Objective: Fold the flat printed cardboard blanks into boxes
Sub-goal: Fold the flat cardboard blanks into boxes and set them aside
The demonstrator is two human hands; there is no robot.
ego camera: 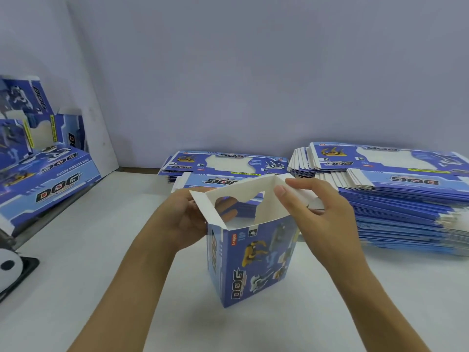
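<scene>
- Standing upright on the white table (76, 288), the box (253, 262) sits between the two hands, long axis vertical, open mouth facing up toward the camera.
- Left hand (177, 219) grips the box's upper left wall: fingers curl round the far side and show through the window cut-out; the thumb side lies by the white side flap (200, 207).
- Right hand (317, 212) pinches the white top flap (304, 196) at the upper right corner, thumb on the near face, fingers behind it.
- Key relation: both hands are at the open top rim, level with each other, left on the left wall and right on the right; the flaps stand splayed outward.
- Judgement: the next move is likely folding these top flaps inward; the right hand already holds one.
- Two stacks of flat blanks (406, 199), (223, 163) lie beyond the box, the nearer to the right hand.
- Folded boxes (50, 174) stand at far left, well apart.
</scene>
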